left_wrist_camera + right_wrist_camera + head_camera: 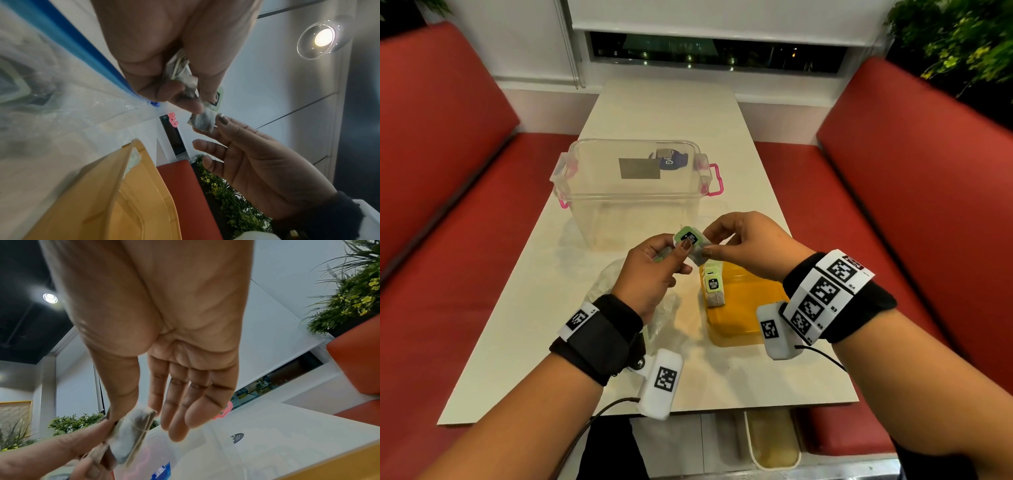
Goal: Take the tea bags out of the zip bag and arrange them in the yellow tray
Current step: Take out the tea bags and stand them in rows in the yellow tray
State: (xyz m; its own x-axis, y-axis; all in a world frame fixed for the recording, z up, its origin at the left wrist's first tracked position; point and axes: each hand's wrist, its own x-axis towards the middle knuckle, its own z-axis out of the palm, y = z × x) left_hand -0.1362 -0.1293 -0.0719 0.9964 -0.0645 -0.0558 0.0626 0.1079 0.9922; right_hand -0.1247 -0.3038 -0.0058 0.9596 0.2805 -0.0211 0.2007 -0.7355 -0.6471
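Note:
Above the table, my left hand (681,250) grips a small bunch of tea bags (180,71) with a green tag (686,236) on top. Beside it, my right hand (707,248) pinches one tea bag (700,257) of that bunch between thumb and forefinger, its other fingers straight. The right wrist view shows this pinched tea bag (131,434) close up. Just below the hands stands the yellow tray (743,318), with a row of tea bags (714,284) at its far left corner. The clear zip bag (616,284), with its blue zipper (68,37), lies crumpled under my left wrist.
A clear plastic box (633,185) with pink latches stands behind the hands in the middle of the white table (722,387). Red bench seats (448,171) run along both sides. Plants (955,41) stand at the far right.

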